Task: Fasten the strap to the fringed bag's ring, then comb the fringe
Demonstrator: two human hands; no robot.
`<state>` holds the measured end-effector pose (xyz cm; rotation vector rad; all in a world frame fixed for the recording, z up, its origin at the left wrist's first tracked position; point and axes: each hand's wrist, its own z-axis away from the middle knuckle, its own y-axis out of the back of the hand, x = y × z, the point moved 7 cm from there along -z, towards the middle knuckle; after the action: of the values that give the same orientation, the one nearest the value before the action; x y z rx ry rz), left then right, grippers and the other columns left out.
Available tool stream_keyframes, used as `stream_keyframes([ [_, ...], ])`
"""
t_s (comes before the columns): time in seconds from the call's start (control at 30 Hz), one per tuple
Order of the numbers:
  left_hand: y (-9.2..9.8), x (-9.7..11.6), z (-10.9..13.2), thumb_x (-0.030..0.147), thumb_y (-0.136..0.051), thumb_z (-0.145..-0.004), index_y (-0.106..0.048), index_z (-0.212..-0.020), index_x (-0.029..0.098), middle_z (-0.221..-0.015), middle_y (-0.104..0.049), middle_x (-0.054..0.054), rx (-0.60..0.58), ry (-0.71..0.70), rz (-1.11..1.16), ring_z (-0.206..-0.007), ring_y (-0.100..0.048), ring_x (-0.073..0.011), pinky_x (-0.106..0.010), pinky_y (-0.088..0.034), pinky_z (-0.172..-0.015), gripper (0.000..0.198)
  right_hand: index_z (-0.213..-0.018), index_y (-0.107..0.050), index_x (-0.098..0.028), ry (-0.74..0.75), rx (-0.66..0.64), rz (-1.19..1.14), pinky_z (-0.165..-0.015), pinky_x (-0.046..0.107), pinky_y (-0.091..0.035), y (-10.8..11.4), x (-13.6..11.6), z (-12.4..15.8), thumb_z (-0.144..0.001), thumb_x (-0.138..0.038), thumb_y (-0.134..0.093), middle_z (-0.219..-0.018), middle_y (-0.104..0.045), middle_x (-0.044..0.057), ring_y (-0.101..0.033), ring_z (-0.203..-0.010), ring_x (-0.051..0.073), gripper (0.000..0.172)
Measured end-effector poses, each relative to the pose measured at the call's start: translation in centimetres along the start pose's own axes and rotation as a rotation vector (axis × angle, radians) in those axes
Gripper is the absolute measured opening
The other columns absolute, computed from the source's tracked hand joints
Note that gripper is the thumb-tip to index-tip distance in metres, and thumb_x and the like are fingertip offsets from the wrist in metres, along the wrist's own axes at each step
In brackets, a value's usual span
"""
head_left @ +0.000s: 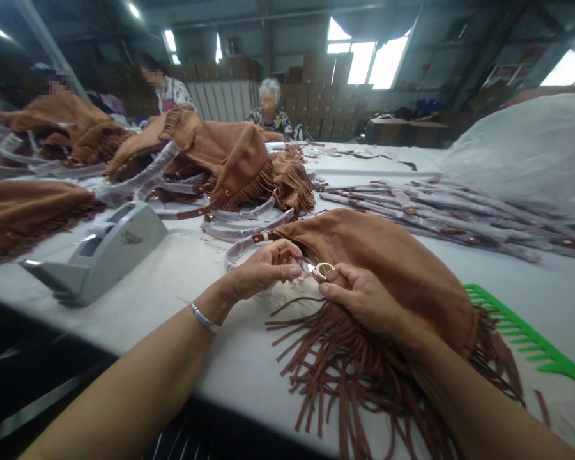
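A brown fringed handbag (pixel 378 255) lies on the white table in front of me, its long fringe hanging toward the near edge. My right hand (pixel 364 297) pinches a round gold buckle-like ring (pixel 324 272) between thumb and fingers, over the bag's side. Just left of it, my left hand (pixel 273 262) is closed, thumb against fingertips, at a small pale piece by the ring. What exactly the left fingers hold is too small to tell. A plastic-wrapped handle (pixel 239 251) of the bag curves out behind my left hand.
A grey tape dispenser (pixel 110 252) stands at left. More brown fringed bags (pixel 220 153) are heaped behind it. Plastic-wrapped straps (pixel 426 207) lie at back right, near a big translucent plastic bag (pixel 527 153). A green comb (pixel 522 329) lies at right. People sit across the table.
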<state>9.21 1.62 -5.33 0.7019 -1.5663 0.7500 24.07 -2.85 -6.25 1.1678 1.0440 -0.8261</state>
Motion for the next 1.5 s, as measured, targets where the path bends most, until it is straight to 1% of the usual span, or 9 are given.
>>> stream_keyframes([
  [0.2, 3.7, -1.5, -1.1, 0.051, -0.067, -0.069, -0.061, -0.077, 0.008, -0.062, -0.062, -0.004, 0.326, 0.001, -0.003, -0.054, -0.056, -0.0104, -0.023, -0.043, -0.056, 0.045, -0.080, -0.056, -0.016, -0.061, 0.016, -0.013, -0.057, 0.024, -0.042, 0.2, 0.8, -0.1, -0.069, -0.045, -0.064, -0.072, -0.059, 0.001, -0.054, -0.063, 0.014, 0.033],
  [0.37, 4.5, -1.2, -1.0, 0.057, -0.050, -0.080, -0.059, -0.088, 0.010, -0.060, -0.060, -0.003, 0.336, 0.030, -0.132, -0.048, -0.054, -0.0116, -0.024, -0.043, -0.050, 0.048, -0.073, -0.055, -0.017, -0.040, 0.012, 0.003, -0.052, 0.023, -0.040, 0.2, 0.2, -0.1, -0.068, -0.045, -0.066, -0.065, -0.057, 0.000, -0.051, -0.057, 0.012, 0.031],
  [0.53, -1.8, 0.0, -0.1, 0.028, -0.042, -0.089, -0.060, -0.089, 0.015, -0.077, -0.061, -0.004, -0.029, -0.122, -0.897, -0.069, -0.054, -0.0133, -0.024, -0.041, -0.062, 0.022, -0.078, -0.058, -0.016, -0.051, 0.015, -0.045, -0.057, 0.025, -0.045, 0.7, 0.5, -0.3, -0.069, -0.049, -0.065, -0.069, -0.062, 0.001, -0.058, -0.064, 0.016, 0.035],
  [0.67, -5.6, 1.6, 1.5, 0.034, -0.043, -0.089, -0.060, -0.097, 0.017, -0.096, -0.058, -0.008, -0.176, -0.336, -1.259, -0.083, -0.053, -0.0170, -0.027, -0.042, -0.070, 0.025, -0.086, -0.059, -0.016, -0.083, -0.020, -0.107, -0.063, 0.028, -0.048, 0.8, 1.2, -0.6, -0.070, -0.049, -0.066, -0.078, -0.066, 0.005, -0.062, -0.072, 0.020, 0.038],
  [0.87, -5.9, 2.2, 2.5, 0.025, -0.042, -0.090, -0.059, -0.088, 0.017, -0.077, -0.060, -0.001, -0.278, -0.321, -1.279, -0.067, -0.053, -0.0100, -0.020, -0.039, -0.060, 0.018, -0.085, -0.057, -0.017, -0.128, -0.033, -0.132, -0.062, 0.028, -0.048, 0.6, 1.4, -0.5, -0.070, -0.048, -0.066, -0.075, -0.065, 0.003, -0.061, -0.071, 0.020, 0.036],
  [1.1, -10.1, 1.2, 3.4, 0.046, -0.044, -0.085, -0.053, -0.084, 0.013, -0.079, -0.060, -0.010, -0.303, -0.513, -1.421, -0.067, -0.056, -0.0208, -0.033, -0.042, -0.056, 0.035, -0.080, -0.058, -0.017, -0.091, 0.017, -0.085, -0.057, 0.026, -0.045, 0.8, 0.8, -0.5, -0.069, -0.045, -0.068, -0.070, -0.061, 0.001, -0.056, -0.063, 0.015, 0.031],
  [1.17, -9.9, 1.1, 3.4, 0.056, -0.045, -0.082, -0.053, -0.086, 0.013, -0.082, -0.060, -0.011, -0.356, -0.429, -1.313, -0.072, -0.056, -0.0221, -0.034, -0.045, -0.062, 0.044, -0.079, -0.057, -0.017, -0.095, 0.020, -0.106, -0.057, 0.026, -0.045, 0.8, 0.9, -0.4, -0.070, -0.044, -0.068, -0.070, -0.060, 0.001, -0.055, -0.063, 0.015, 0.030],
  [1.27, -7.8, 1.3, 3.0, 0.034, -0.045, -0.087, -0.053, -0.092, 0.014, -0.094, -0.059, -0.011, -0.358, -0.334, -1.184, -0.080, -0.055, -0.0199, -0.031, -0.045, -0.069, 0.023, -0.083, -0.057, -0.016, -0.098, 0.010, -0.133, -0.060, 0.028, -0.047, 0.7, 0.9, -0.4, -0.068, -0.044, -0.068, -0.071, -0.060, 0.001, -0.056, -0.064, 0.015, 0.033],
  [1.5, -2.0, 2.7, 1.8, 0.027, -0.058, -0.081, -0.066, -0.084, 0.016, -0.085, -0.061, -0.005, -0.177, -0.216, -0.791, -0.081, -0.055, -0.0164, -0.027, -0.041, -0.076, 0.014, -0.075, -0.055, -0.016, -0.115, 0.081, -0.164, -0.054, 0.023, -0.042, 0.6, 0.8, 0.2, -0.064, -0.041, -0.071, -0.066, -0.058, -0.002, -0.052, -0.058, 0.011, 0.031],
])
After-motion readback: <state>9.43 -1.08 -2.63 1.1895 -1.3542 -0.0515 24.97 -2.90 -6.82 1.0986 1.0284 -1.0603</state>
